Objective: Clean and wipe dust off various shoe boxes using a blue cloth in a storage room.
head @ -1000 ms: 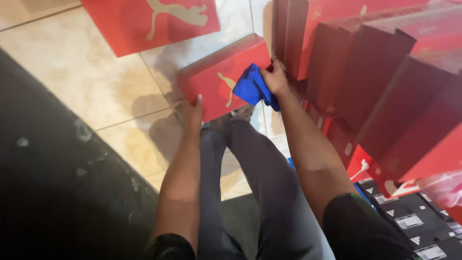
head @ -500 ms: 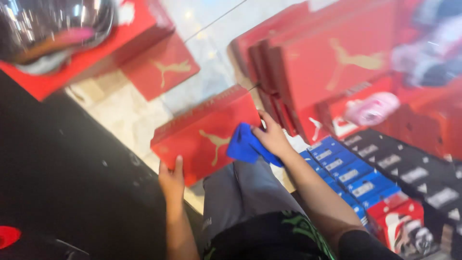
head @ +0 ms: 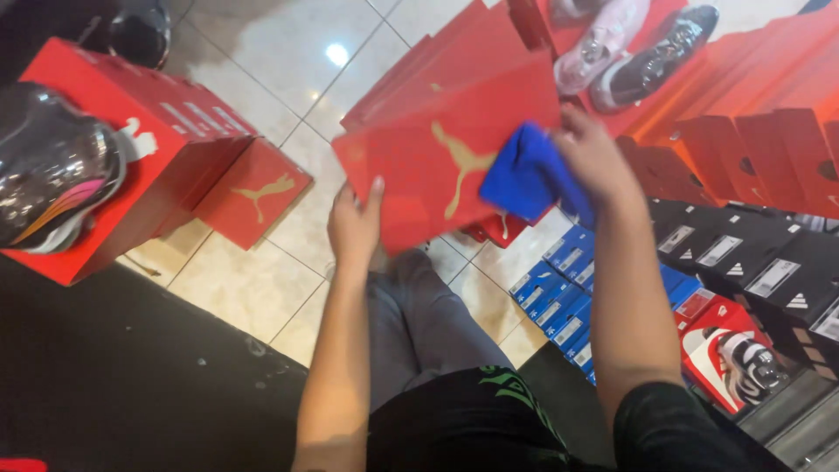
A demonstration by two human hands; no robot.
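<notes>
I hold a red shoe box (head: 411, 166) with a gold animal logo up in front of me. My left hand (head: 354, 225) grips its near left edge. My right hand (head: 594, 157) presses a crumpled blue cloth (head: 524, 179) against the box's right side. The box is tilted, its lid facing me. My grey-trousered leg (head: 419, 323) is below it.
A row of red boxes (head: 743, 131) runs along the right, with shoes (head: 629, 48) on top. Blue and black boxes (head: 612, 280) are stacked lower right. A large red box (head: 166, 149) and a smaller one (head: 253, 192) stand left on tiled floor, beside a shiny helmet-like object (head: 48, 166).
I have lifted the red box higher and closer to me. My view has swung up and left, bringing the left boxes and more of the right-hand stacks into sight.
</notes>
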